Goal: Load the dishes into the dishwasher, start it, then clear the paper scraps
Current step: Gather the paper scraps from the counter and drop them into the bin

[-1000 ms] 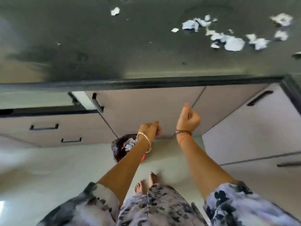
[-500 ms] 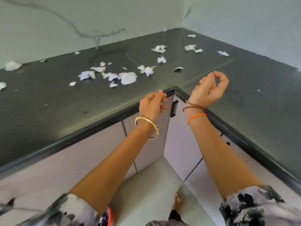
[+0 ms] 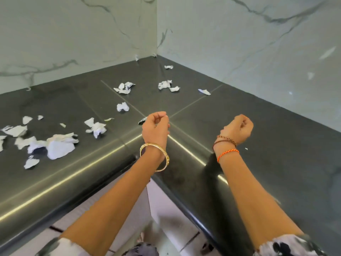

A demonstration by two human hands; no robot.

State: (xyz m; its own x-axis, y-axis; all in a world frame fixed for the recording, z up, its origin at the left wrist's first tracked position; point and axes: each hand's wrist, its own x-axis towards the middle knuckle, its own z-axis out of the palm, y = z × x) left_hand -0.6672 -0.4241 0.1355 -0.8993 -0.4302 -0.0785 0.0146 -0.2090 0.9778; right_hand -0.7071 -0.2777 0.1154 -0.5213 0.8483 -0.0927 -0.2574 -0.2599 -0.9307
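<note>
Your left hand [image 3: 156,127] and your right hand [image 3: 238,128] hover over the corner of the dark counter [image 3: 276,137], fingers loosely curled and, as far as it shows, holding nothing. Just beyond the left fingertips lies one small scrap [image 3: 142,120]; the other paper scraps [image 3: 59,145] spread further away, mostly to the left. No dishwasher or dishes are visible, so I judge you are in the last step, with much paper left to collect.

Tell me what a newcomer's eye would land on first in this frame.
Torn white paper scraps litter the dark corner countertop, thickest at the left and thinning toward the marble-patterned wall corner. Over the counter's inner corner hang two raised hands with loosely curled fingers: the left hand with a gold bangle, the right hand with orange thread bracelets.
</note>
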